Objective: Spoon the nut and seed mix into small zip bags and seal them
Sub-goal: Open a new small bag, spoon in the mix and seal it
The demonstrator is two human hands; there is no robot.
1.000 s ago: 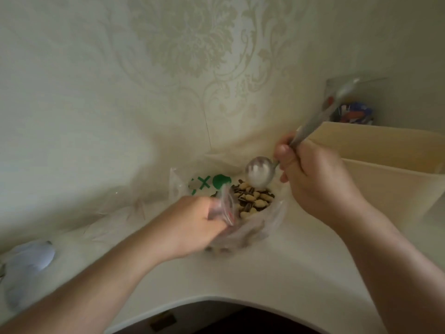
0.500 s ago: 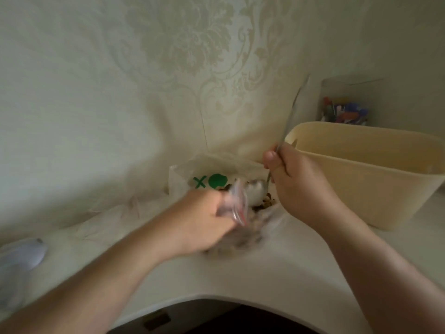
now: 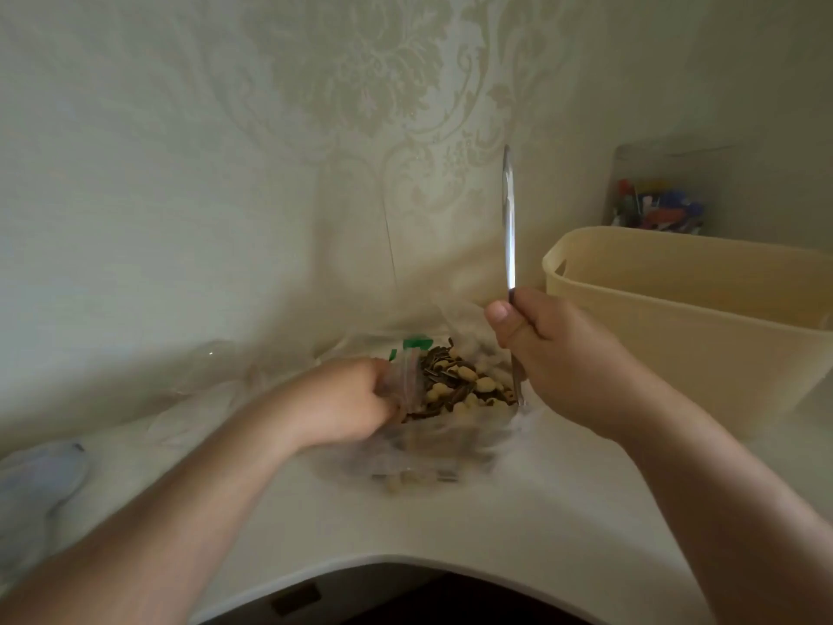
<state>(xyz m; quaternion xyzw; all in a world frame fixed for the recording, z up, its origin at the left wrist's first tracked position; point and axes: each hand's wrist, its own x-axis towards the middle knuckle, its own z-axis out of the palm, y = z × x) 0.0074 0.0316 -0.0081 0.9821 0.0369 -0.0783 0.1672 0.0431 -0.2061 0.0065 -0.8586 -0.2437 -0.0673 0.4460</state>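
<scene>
At the back of the pale worktop [image 3: 315, 525], clear bag of nut and seed mix [image 3: 455, 385]; right hand [image 3: 563, 367] grips upright steel spoon [image 3: 509, 227], left hand [image 3: 347, 403] pinches small red-striped zip bag [image 3: 408, 376]; steep spoon could spill.

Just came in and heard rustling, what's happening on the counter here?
A person is portioning a nut and seed mix out of a large clear bag on the white counter. The right hand grips a metal spoon nearly upright, its bowl down in the mix. The left hand holds a small zip bag at the edge of the pile. How full it is cannot be told. A cream plastic bin stands to the right.
</scene>
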